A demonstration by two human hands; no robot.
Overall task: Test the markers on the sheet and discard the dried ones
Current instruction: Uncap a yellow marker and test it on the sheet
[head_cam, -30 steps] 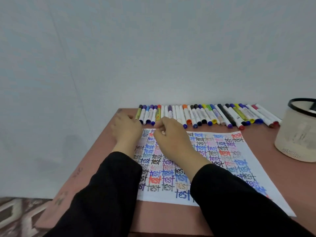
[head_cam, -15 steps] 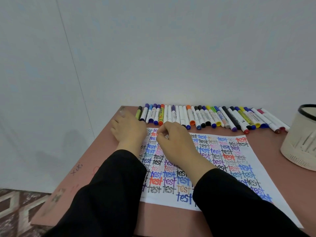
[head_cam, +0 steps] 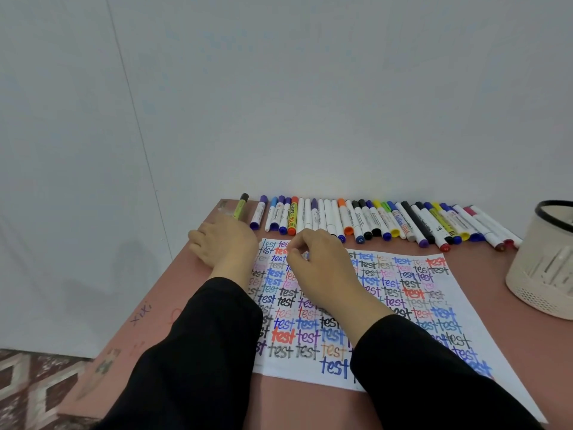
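Your left grip (head_cam: pixel 223 243) sits flat, fingers spread, at the test sheet (head_cam: pixel 403 293) edge, prob. steadying it; right grip (head_cam: pixel 316 259) curled, can't tell if pinching anything.

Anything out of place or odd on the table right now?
Minor only. The yellow-green marker lies apart from the marker row, by the far left corner of the table. Also ink scribbles on its top near the left edge. Nothing spilled or broken shows.
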